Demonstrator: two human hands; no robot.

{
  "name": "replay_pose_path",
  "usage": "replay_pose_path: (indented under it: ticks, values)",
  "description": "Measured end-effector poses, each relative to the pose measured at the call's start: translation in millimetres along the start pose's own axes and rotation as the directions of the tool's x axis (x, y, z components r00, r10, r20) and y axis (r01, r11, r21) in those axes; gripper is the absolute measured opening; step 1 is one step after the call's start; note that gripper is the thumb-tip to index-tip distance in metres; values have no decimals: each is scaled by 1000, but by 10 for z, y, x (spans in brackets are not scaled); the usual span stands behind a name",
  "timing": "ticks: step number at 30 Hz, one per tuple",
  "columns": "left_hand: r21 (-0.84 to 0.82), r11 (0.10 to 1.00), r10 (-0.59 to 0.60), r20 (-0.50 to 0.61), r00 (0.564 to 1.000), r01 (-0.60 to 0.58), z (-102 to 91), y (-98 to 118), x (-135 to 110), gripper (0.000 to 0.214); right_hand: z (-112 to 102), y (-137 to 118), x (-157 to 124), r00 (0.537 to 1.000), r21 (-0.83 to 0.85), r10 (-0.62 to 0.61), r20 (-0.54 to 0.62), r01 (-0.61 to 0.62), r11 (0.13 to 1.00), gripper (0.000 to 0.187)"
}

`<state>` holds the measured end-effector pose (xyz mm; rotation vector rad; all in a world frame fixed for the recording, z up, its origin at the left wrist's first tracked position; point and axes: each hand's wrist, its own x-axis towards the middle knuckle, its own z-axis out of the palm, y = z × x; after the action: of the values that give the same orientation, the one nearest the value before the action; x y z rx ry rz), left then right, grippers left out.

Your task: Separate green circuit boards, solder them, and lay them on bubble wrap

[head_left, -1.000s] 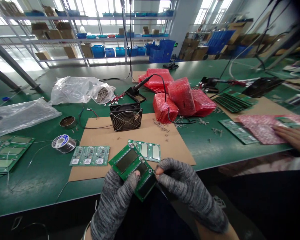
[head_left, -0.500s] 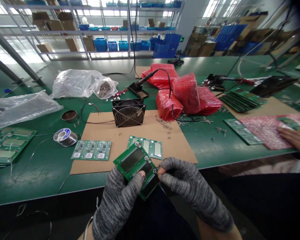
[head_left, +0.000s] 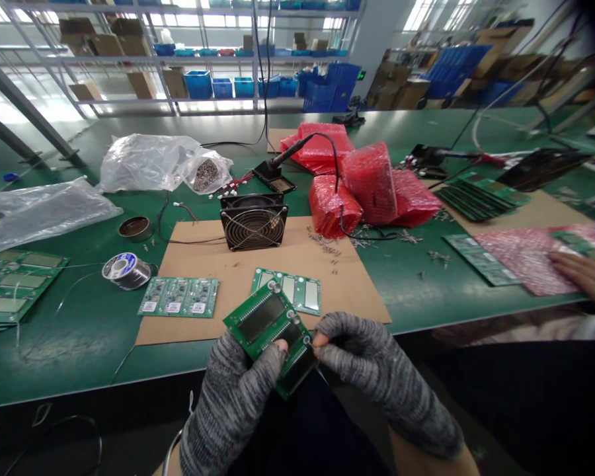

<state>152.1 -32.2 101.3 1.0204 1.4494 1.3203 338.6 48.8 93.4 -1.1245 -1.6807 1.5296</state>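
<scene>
My left hand (head_left: 248,383), in a grey knit glove with bare fingertips, grips a green circuit board (head_left: 258,318) with its thumb across the front. The board carries dark display windows and small round parts along its upper edge. It is tilted above the table's front edge. At the board's right corner, the thumb and forefinger of my right hand (head_left: 361,357) are pinched together beside a round part; whatever lies between them is too small to make out. Behind the held board, another display board (head_left: 305,294) lies on the cardboard sheet (head_left: 213,254), with a populated board (head_left: 179,296) to its left.
A small fan (head_left: 254,223) stands on the cardboard. Behind it, a soldering iron (head_left: 290,151) rests in its stand near red bubble-wrap bundles (head_left: 369,182). A solder spool (head_left: 126,270) and a round tin (head_left: 135,229) sit left. Another person's hand (head_left: 582,274) rests at right.
Both hands and the held board stay almost in place. The view has shifted very slightly, with the table items appearing a little further left and up.
</scene>
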Motion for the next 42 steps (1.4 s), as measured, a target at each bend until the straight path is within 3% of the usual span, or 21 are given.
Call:
replay_pose_path:
  ticks: [10, 14, 19, 24, 29, 35, 42]
  values:
    - [143, 987, 81, -97, 992, -67, 68, 50, -9, 29, 40, 64, 12, 997, -115, -45, -68, 37, 993, 13]
    - [114, 991, 66, -31, 997, -62, 96, 61, 2, 25, 59, 68, -5, 989, -182, -97, -113, 75, 980, 10]
    - [144, 989, 38, -83, 996, -26, 77, -39, -30, 37, 59, 11, -54, 978, -221, -144, -152, 108, 969, 10]
    - [135, 988, 79, -28, 996, -75, 90, -8, -33, 29, 49, 7, -85, 977, -256, -152, -150, 110, 960, 9]
    - [223, 964, 170, -102, 980, -144, 103, 12, -37, 29, 48, 37, -95, 972, -202, -110, -205, 68, 977, 13]
    - [21, 999, 47, 15, 999, -47, 31, -36, -16, 43, 20, 47, -107, 993, 4, -59, -102, 59, 998, 17]
    - [118, 987, 115, -69, 991, -106, 20, -26, -63, 36, 21, -68, -126, 970, -161, -185, -160, 159, 974, 2]
